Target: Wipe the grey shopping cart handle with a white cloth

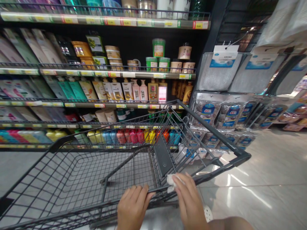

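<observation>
A dark grey wire shopping cart [115, 204] stands before me, its handle bar [211, 127] off to the right. My left hand [134, 204] is wrapped over the cart's near top rim, fingers curled around it. Just to its right, my right hand [189, 198] pinches a crumpled white tissue [170, 182] against the same rim. The fold-down child seat panel [163, 156], dark grey, lies just beyond the tissue. No goods show inside the basket.
Store shelves [115, 75] filled with bottles and jars run behind the cart. Packs of metal scouring balls [207, 110] and grey cleaning cloths [219, 72] hang on a rack to the right. Shiny tile floor [271, 179] extends at the right. A white perforated shoe [208, 213] shows below my right hand.
</observation>
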A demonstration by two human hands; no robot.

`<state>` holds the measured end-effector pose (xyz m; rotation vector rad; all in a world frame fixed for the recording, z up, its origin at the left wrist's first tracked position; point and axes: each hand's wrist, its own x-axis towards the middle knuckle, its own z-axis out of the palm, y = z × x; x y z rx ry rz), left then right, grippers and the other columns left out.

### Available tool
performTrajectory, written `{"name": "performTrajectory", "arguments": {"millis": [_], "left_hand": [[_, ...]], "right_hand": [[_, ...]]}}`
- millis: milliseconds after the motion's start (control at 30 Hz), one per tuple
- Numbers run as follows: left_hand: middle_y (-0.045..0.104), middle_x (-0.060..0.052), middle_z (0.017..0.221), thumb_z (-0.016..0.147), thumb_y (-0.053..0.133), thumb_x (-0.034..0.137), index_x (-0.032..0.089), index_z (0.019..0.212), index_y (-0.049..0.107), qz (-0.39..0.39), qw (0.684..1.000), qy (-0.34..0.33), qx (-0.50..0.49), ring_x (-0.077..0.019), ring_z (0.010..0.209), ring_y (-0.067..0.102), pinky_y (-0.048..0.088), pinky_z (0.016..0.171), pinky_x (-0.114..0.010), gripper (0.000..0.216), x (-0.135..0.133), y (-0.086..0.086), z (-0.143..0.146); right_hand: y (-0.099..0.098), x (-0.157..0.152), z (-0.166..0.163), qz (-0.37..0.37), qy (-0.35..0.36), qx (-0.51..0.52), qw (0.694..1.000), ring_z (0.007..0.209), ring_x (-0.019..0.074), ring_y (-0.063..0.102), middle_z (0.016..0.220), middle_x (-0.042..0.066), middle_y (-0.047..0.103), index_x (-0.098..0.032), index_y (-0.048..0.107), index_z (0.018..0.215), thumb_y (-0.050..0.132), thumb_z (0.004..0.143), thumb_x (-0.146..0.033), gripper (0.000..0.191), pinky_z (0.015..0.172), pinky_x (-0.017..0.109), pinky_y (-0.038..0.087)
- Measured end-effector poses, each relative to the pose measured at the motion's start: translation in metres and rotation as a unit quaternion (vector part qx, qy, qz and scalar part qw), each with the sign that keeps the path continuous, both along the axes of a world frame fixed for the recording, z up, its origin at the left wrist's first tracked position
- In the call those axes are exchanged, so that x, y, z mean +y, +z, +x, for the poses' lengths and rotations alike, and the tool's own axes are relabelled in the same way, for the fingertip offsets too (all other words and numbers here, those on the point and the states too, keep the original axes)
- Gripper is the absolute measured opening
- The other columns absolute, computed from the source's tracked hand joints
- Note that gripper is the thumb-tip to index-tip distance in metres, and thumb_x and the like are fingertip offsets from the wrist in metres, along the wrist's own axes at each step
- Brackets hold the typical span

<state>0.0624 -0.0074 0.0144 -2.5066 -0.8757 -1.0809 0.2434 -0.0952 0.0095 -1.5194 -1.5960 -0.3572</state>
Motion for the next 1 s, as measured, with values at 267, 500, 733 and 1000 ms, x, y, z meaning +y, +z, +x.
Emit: {"name": "performTrajectory", "arguments": {"millis": [267, 500, 733, 1000], "left_hand": [[0.056, -0.003, 0.059, 0.097, 0.026, 0.03, 0.018, 0.066, 0.055, 0.029, 1.0, -0.006, -0.009, -0.0156, 0.057, 0.049, 0.034, 0.058, -0.029, 0.044, 0.001, 0.003, 0.001], [0.058, 0.0, 0.061, 0.092, 0.045, 0.033, 0.017, 0.075, 0.06, 0.029, 1.0, -0.004, 0.005, -0.0142, 0.059, 0.051, 0.036, 0.062, -0.028, 0.028, 0.003, -0.004, -0.001], [0.058, 0.0, 0.062, 0.092, 0.045, 0.033, 0.017, 0.074, 0.061, 0.034, 0.999, 0.007, 0.008, -0.0142, 0.059, 0.052, 0.036, 0.064, -0.028, 0.029, 0.002, -0.002, -0.001], [0.062, -0.001, 0.065, 0.093, 0.041, 0.035, 0.018, 0.079, 0.062, 0.014, 1.0, 0.005, 0.006, -0.0149, 0.062, 0.055, 0.038, 0.067, -0.029, 0.031, -0.002, 0.005, -0.007]], "right_hand": [[-0.001, 0.024, -0.065, 0.038, 0.04, 0.042, 0.998, 0.096, 0.018, 0.064, 0.1, 0.009, 0.069, -0.019, 0.056, 0.116, 0.035, 0.09, -0.009, 0.035, 0.097, 0.042, 0.046], [0.006, 0.006, -0.02, -0.013, 0.012, -0.002, 1.0, 0.097, 0.0181, 0.062, 0.102, 0.008, 0.067, -0.019, 0.056, 0.117, 0.035, 0.087, -0.004, 0.039, 0.112, 0.05, 0.024], [0.014, -0.019, 0.049, -0.038, -0.041, -0.12, 0.991, 0.1, 0.0183, 0.06, 0.105, 0.008, 0.066, -0.018, 0.057, 0.118, 0.035, 0.083, -0.002, 0.044, 0.11, 0.049, 0.027], [0.023, -0.037, 0.08, -0.03, -0.035, -0.216, 0.975, 0.104, 0.0186, 0.06, 0.108, 0.009, 0.067, -0.018, 0.055, 0.123, 0.037, 0.084, -0.003, 0.045, 0.107, 0.049, 0.034]]}}
